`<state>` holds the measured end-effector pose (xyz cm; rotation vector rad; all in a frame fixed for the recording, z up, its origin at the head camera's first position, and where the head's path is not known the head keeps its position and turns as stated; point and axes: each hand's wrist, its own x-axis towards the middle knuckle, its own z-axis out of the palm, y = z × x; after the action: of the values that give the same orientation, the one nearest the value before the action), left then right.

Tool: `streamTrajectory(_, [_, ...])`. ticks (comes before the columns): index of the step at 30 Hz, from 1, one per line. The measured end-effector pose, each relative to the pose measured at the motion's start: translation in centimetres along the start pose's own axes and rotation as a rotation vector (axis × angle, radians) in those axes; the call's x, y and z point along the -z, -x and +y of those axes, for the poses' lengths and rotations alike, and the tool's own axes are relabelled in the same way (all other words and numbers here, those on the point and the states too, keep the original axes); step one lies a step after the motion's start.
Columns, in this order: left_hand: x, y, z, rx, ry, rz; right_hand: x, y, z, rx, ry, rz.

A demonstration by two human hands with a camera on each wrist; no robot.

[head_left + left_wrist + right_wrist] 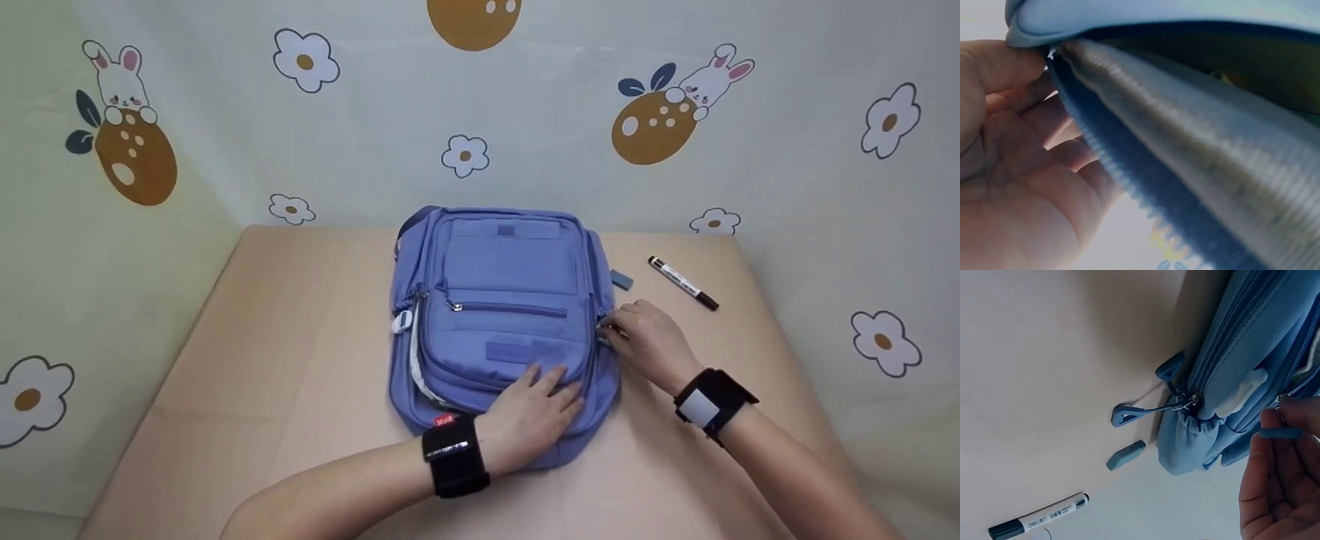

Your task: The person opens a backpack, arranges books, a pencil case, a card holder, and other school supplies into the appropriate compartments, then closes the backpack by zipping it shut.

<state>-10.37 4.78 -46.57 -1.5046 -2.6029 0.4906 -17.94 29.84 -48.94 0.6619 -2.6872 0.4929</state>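
Observation:
A blue backpack (pixel 510 262) lies front side up on the table. My left hand (pixel 529 420) rests with spread fingers on the lower right of its front. In the left wrist view, the thumb (pixel 1010 64) touches the fabric edge beside a parted zipper (pixel 1100 152), and pale lining (pixel 1213 124) shows inside the gap. At the bag's right side, my right hand (pixel 652 341) pinches a blue zipper pull (pixel 1280 433) between thumb and fingers. Two more blue pulls hang from another zipper, one of them a looped pull (pixel 1129 415).
Right of the bag lie a small blue-grey block (pixel 621 280) and a black-and-white marker (pixel 682 283). A white buckle (pixel 403 322) hangs at the bag's left side, and a red tag (pixel 445 420) is near its bottom. Behind the table (pixel 300 300) hangs a patterned curtain (pixel 375 112).

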Motion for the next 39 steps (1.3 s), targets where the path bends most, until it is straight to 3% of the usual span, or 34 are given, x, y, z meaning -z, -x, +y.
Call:
streamTrajectory(6, [0.0,0.1,0.1,0.009,0.001,0.017,0.0,0.2,0.0,-0.032,0.016,-0.019])
streamTrajectory(17, [-0.1,-0.2,0.1,0.003,0.018,-0.039,0.5,1.2,-0.5,0.045,0.049,0.008])
streamTrajectory(24, [-0.1,-0.1,0.0,-0.005,0.018,-0.052,1.0,2.3,-2.0,0.039,0.035,-0.049])
streamTrajectory(32, [0.3,0.6,-0.4,-0.02,-0.034,0.04,1.1,3.1,-3.0,0.042,0.042,-0.077])
streamTrajectory(39, [0.6,2.8,-2.0,-0.078,-0.078,0.154,1.1,3.2,-3.0,-0.015,0.022,-0.069])
